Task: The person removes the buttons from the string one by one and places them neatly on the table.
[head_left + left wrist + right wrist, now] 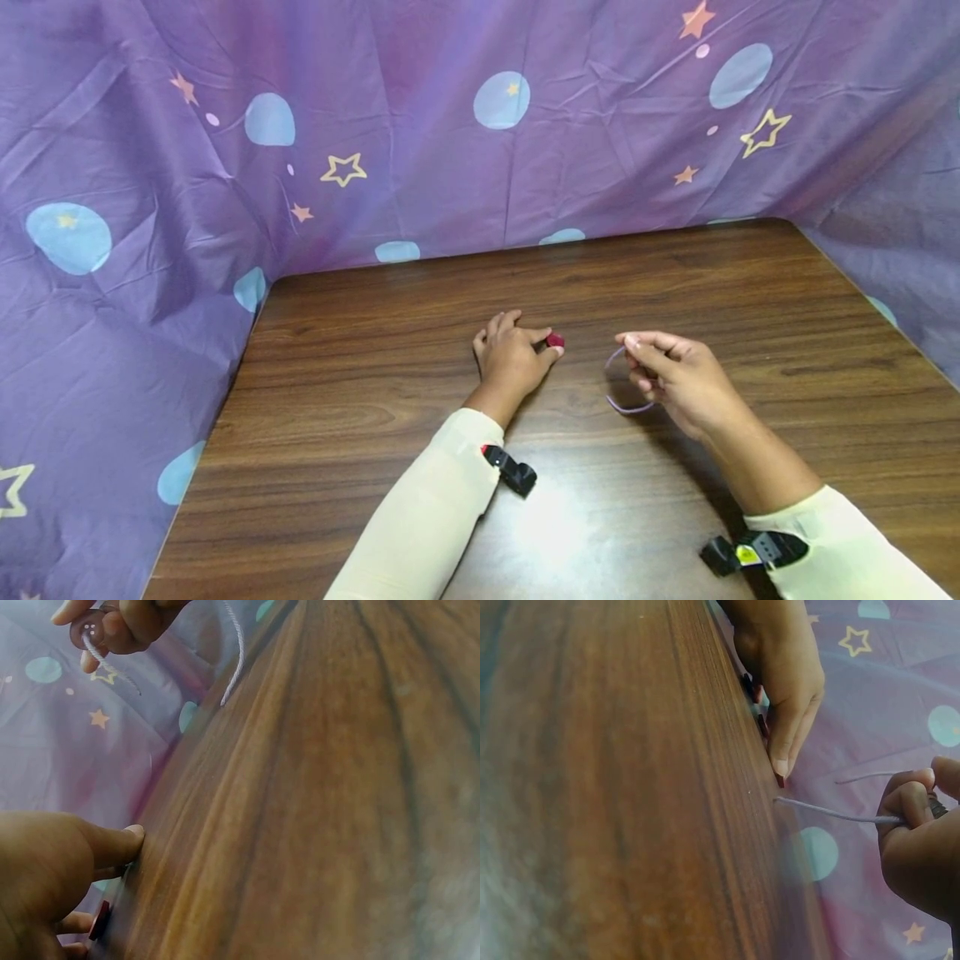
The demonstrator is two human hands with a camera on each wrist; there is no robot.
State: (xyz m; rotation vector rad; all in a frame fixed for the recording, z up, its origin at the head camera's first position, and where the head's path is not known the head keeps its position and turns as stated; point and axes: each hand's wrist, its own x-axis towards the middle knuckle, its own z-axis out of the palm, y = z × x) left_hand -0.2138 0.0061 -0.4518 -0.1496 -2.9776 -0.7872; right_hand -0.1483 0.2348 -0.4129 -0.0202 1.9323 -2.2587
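On the table, my left hand (512, 358) reaches down with thumb and index finger at the edges of a small red button (555, 340), pinching it against the wood. Other dark red pieces (762, 724) lie beneath that hand in the right wrist view, partly hidden by it. Raised above the table to the right, my right hand (678, 379) pinches a brownish button (88, 630) with small holes. A lavender string (628, 410) runs through this button, and its loose lengths hang past the curled fingers. How many buttons the right fingers cover cannot be told.
The brown wood-grain table (337, 483) spreads around both hands. A purple curtain (420, 108) with stars and blue spots hangs behind it and at its sides. A black strap camera (512, 472) sits on the left wrist, another camera (753, 552) on the right.
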